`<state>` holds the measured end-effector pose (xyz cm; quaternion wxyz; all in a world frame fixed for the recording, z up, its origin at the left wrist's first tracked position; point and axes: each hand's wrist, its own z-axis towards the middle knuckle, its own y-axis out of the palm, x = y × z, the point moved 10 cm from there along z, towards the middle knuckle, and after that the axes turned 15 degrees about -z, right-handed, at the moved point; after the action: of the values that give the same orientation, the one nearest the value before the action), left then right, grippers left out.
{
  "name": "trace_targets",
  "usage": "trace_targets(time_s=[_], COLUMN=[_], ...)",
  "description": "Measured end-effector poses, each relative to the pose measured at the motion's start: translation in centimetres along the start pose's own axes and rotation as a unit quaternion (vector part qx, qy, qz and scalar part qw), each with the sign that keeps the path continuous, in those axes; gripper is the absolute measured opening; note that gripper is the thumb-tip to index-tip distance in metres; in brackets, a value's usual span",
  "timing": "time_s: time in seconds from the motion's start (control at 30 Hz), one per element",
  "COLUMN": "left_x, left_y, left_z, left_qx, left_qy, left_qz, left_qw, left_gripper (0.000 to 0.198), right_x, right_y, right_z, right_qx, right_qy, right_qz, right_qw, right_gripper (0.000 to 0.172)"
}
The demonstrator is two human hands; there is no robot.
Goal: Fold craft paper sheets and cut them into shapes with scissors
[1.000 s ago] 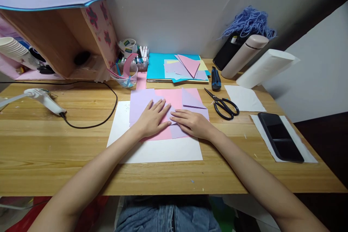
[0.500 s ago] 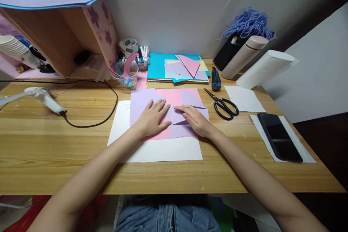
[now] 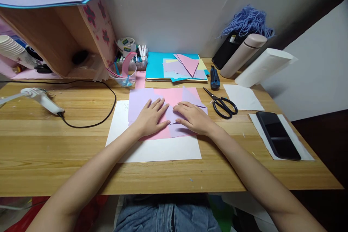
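A pink sheet of paper lies on a larger white sheet in the middle of the table. Purple paper pieces cover its left and right parts, and a purple flap at the upper right stands slightly raised. My left hand rests flat over the left half, fingers spread on the purple and pink paper. On the right half, my right hand lies palm down on the purple paper, its fingers stretched toward my left hand and slightly apart. Parts of the paper are hidden beneath both hands.
Black-handled scissors and a blue utility knife lie to the right. Farther right is a phone on white paper. A plastic cup and a blue folder with paper scraps stand behind. A glue gun lies left.
My right hand has spread its fingers and flattened more over the right purple paper, its thumb now lower and apart. My left hand has stayed in place. The view has shifted slightly.
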<state>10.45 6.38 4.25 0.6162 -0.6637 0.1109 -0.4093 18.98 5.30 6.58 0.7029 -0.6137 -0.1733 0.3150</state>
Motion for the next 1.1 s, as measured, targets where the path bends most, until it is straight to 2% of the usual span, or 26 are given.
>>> trace_targets(time_s=[0.13,0.37,0.73,0.83,0.93,1.1], left_x=[-0.1,-0.1,-0.1,-0.1,0.1,0.5], left_y=[0.0,0.1,0.3,0.3,0.2,0.3], left_z=[0.0,0.0,0.0,0.1,0.1,0.3], left_qx=[-0.004,-0.008,-0.009,-0.006,0.001,0.002], left_qy=[-0.002,-0.005,-0.006,-0.006,-0.001,0.011], left_qz=[0.000,0.006,0.010,0.012,0.017,0.032], left_qw=[1.000,1.000,1.000,1.000,1.000,0.999], left_gripper=[0.062,0.062,0.062,0.063,0.062,0.063], right_x=[0.6,1.5,3.3,4.2,5.4,6.2], right_y=[-0.7,-1.6,-2.1,-2.3,-1.4,1.4], right_z=[-1.0,-2.2,-3.4,-3.2,-3.4,-3.5], right_qx=[-0.026,-0.075,-0.079,-0.032,0.007,0.005], right_qy=[0.001,0.025,0.062,0.122,0.210,0.270], right_qz=[-0.006,-0.027,-0.075,-0.061,0.014,0.099], right_qw=[1.000,0.997,0.992,0.990,0.978,0.958], right_gripper=[0.029,0.034,0.047,0.040,0.020,0.023])
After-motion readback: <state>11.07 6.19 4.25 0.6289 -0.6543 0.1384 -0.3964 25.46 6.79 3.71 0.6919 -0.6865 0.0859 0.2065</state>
